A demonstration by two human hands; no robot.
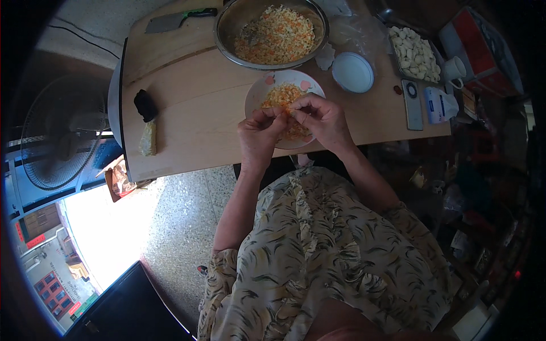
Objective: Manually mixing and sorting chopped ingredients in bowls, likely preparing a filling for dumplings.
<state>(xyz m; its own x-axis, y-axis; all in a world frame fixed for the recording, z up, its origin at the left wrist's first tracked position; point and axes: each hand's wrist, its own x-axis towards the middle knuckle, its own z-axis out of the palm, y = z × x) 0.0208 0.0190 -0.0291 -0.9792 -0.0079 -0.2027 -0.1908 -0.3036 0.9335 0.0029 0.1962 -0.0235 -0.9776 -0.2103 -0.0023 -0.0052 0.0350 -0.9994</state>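
Both my hands meet over a white plate [253, 98] decorated with pink shapes, near the table's front edge. On the plate lies a heap of finely chopped, pale and orange filling [280, 94]. My left hand [260, 135] is closed in a pinch, thumb against fingers. Its fingertips almost touch those of my right hand [327, 123], which is also pinched. A small orange bit shows between the fingertips, too small to name. Behind the plate stands a large metal basin [223, 45] holding more of the chopped mix [278, 35], with a utensil partly sunk in it.
A cleaver [165, 23] lies at the back left. Right of the basin are a round white dish [352, 73], a tray of whitish pieces [414, 52] and a mug [453, 69]. A phone [413, 108] and tissue pack [439, 106] lie right; a black item [145, 105] left.
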